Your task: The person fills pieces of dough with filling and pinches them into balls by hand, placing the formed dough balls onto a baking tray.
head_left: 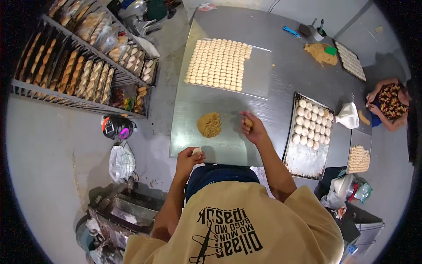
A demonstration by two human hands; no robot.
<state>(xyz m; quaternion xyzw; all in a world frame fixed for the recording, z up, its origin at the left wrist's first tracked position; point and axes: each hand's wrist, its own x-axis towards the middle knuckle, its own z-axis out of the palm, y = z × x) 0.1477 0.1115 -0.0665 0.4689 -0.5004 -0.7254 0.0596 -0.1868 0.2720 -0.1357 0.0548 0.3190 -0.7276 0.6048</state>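
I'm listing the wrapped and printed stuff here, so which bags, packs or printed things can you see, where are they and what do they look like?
Clear plastic bread packs: upper rack shelf, far left, shiny, tan loaves inside.
White plastic bag: floor left of the steel table, crumpled.
White bag: table's right side, beside the dough tray, bulging.
Shirt print: person's tan shirt, bottom centre, black lettering.
Bags: lower right, whitish and greenish, bunched.

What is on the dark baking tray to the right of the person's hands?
The baking tray holds rows of pale round dough balls filling its far half; the near half shows only a floury bare surface. Anything beneath the balls is covered.
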